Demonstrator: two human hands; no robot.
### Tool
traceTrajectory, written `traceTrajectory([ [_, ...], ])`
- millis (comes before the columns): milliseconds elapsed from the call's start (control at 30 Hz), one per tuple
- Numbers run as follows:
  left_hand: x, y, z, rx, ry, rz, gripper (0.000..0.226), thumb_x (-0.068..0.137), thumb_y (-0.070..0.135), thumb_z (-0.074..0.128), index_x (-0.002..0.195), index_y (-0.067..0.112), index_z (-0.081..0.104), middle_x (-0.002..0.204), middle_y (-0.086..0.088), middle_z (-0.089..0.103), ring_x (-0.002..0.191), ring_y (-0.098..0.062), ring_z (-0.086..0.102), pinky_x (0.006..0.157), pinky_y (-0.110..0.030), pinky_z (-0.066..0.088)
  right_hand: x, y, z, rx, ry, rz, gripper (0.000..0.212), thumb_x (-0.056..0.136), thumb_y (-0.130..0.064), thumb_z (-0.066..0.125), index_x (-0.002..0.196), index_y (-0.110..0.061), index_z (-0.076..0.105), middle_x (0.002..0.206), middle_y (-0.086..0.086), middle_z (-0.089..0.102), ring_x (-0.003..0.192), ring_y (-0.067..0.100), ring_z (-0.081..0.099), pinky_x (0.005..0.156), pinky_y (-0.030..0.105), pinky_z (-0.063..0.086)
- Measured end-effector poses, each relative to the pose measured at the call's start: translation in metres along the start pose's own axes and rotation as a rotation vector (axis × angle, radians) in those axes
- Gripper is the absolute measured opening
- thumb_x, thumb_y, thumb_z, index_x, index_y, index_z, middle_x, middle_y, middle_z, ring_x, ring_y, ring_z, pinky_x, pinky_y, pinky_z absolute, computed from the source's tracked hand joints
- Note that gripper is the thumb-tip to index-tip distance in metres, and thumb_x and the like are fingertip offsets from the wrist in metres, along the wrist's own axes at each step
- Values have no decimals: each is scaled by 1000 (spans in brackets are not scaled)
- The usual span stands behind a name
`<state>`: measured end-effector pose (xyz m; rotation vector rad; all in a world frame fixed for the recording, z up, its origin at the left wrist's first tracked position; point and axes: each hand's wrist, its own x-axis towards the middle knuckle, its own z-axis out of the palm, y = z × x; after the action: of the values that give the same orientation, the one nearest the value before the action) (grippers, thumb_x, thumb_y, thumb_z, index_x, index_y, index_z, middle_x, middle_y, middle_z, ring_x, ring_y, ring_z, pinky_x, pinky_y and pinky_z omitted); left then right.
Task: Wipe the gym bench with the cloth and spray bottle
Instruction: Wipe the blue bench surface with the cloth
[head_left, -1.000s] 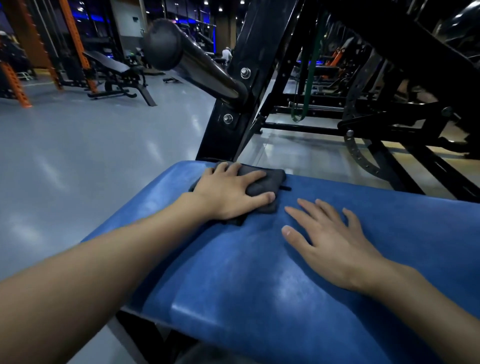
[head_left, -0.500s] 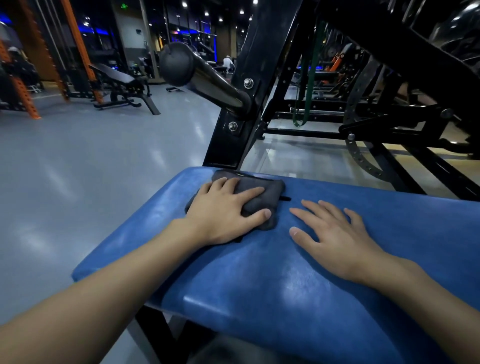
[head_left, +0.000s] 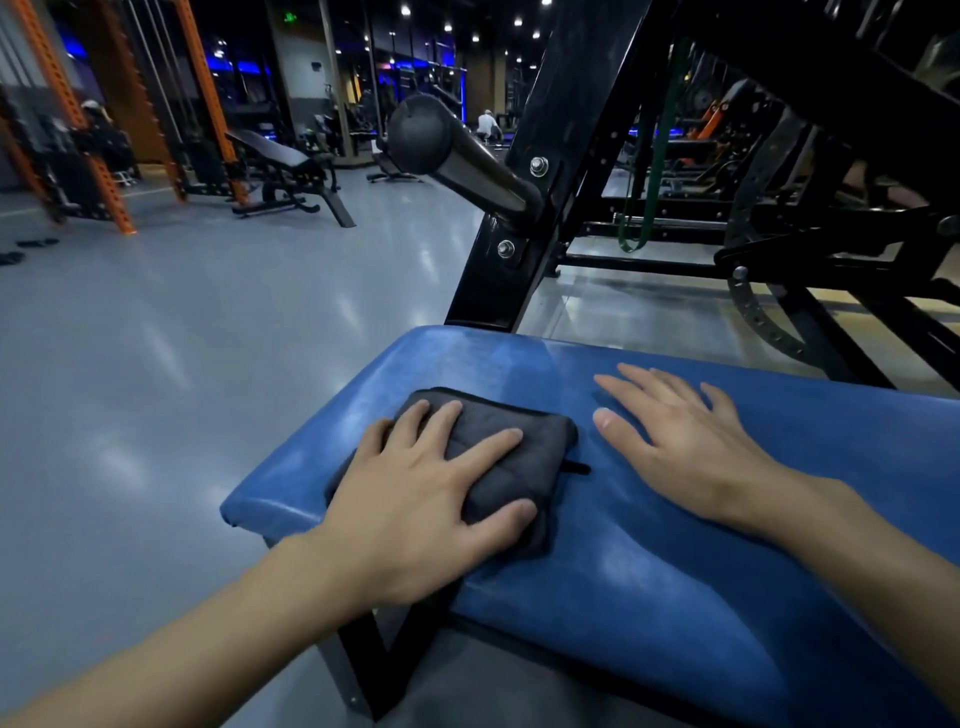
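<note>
The blue padded gym bench fills the lower right of the head view. A folded dark grey cloth lies on its left end. My left hand presses flat on the cloth, fingers spread over it and thumb curled at its near edge. My right hand rests palm down on the bare pad to the right of the cloth, fingers apart and holding nothing. No spray bottle is in view.
A black machine upright with a round-ended steel bar rises just behind the bench. More black frame and a green band stand at the right. Grey floor spreads left, with another bench and orange racks far off.
My left hand has dragged the cloth from the pad's far edge toward me along the left end. My right hand stayed flat on the pad. The camera tilted up somewhat.
</note>
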<state>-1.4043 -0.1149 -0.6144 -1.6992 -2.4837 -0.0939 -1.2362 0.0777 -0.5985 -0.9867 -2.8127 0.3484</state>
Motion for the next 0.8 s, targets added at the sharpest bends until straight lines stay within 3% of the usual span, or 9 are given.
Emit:
traceTrajectory([
  [133,56,-8,2,-19,-43,14,86,71,87,0,150,58,12,164,-6,23,150,-28,15,118,-50,18,5,-6,17,-105,-114,10,82,83,-73,2,157,-38,7,166,-11,-1,151,12,-9,121,51,-5],
  [300,138,-18,18,-43,-7,18,79,73,87,7,146,60,22,157,-4,34,146,-28,25,113,-51,25,7,-6,17,-144,-132,20,78,85,-71,5,156,-39,-5,165,-14,-9,151,11,-12,121,50,-5],
  [467,205,-18,23,-63,-20,-54,72,79,87,17,145,60,27,156,-5,38,142,-35,32,113,-55,25,8,-5,18,-135,-132,24,79,81,-72,1,154,-43,-5,164,-15,-10,150,9,-15,121,48,-6],
  [800,159,-21,20,-72,-13,-35,67,89,81,25,151,55,24,162,-6,29,149,-30,20,116,-49,16,6,-2,18,-88,-79,5,76,86,-70,9,155,-41,2,164,-18,3,150,7,-5,122,45,-3],
])
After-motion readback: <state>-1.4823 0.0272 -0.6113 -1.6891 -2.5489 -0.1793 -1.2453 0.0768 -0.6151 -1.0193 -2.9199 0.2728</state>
